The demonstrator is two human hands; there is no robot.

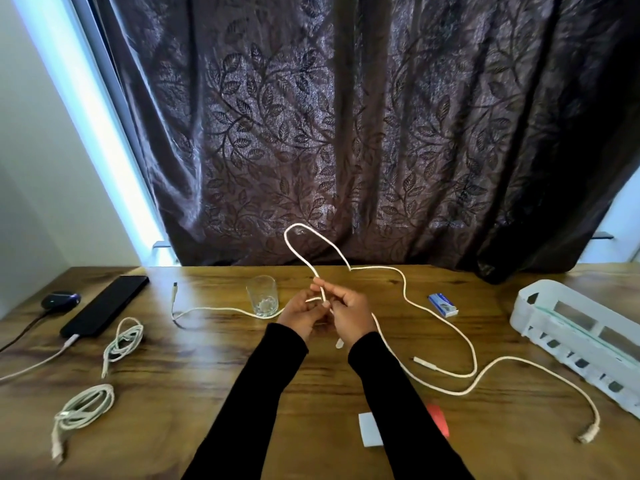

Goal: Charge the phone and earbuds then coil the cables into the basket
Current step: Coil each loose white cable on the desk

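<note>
While the phone (pixel 104 305) and what looks like the earbuds case (pixel 61 300) sit plugged in far left, coiling is under way: left hand (pixel 300 315) and right hand (pixel 349 315) pinch a white cable (pixel 446 317), loop raised. Next: further loops, then the basket (pixel 540 320), right.

The table (pixel 207 393) is showing brown wood grain with a slight sheen. The curtain (pixel 346 133) is hanging as dark cloth, faintly shiny, with a woven leaf pattern. The cable (pixel 443 317) in the hands is looking white, matt and braided, as are the 2 coiled cables (pixel 123 341) (pixel 86 407). The basket (pixel 581 330) is looking like pale, smooth plastic. The glass (pixel 262 296) is standing clear and glossy. The phone (pixel 104 303) is lying black and smooth. The sleeves (pixel 263 393) are looking like matt black cloth.
</note>
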